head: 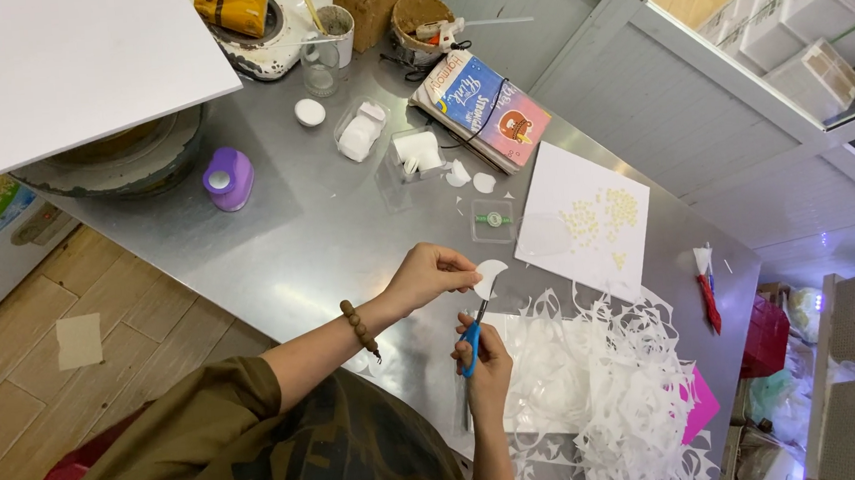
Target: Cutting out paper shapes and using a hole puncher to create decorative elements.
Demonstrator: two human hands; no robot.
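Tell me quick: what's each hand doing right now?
Left hand: closed, pinching a white paper shape.
Right hand: closed around blue-handled scissors, cutting that shape.

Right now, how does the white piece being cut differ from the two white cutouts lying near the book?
The white piece is pinched in the left hand, off the table, with the scissors in the right hand at its edge. The two cutouts lie flat and untouched. The held piece looks somewhat larger. All are white with curved edges.
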